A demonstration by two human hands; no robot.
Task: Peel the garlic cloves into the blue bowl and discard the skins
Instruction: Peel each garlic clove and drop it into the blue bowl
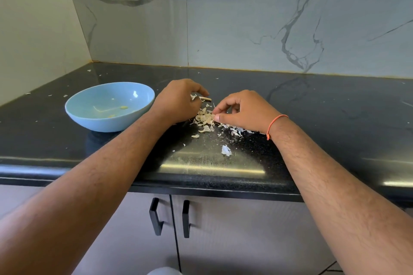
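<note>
Two forearms reach from the bottom edge over two black cabinet handles (169,216) to the dark counter (335,107).

Left hand (178,101): fingers curled down at the far edge of the skins (204,118); whether they hold anything, I cannot tell. Right hand (243,110): thumb and forefinger tips drawn together, pinching at the pile's right edge. Orange thread (276,121) on that wrist.

Skins lie between the hands, one loose heap with strays trailing under the right palm. One larger white flake (226,150) sits apart, nearer the counter edge. One pale stalk-like piece (205,98) lies just beyond the left fingers.

Bowl (109,105): one, blue, left of the left hand, just beside its wrist. Inside, a few small yellowish bits, perhaps three; too small to name as cloves.

Handling, as judged: skins are papery, near weightless, brittle, apt to cling to fingers and drift on a breath. Best gathered by sweeping into a heap and scooping, or pinched in a bunch. Bowl looks rigid and smooth; take it by the rim.
</note>
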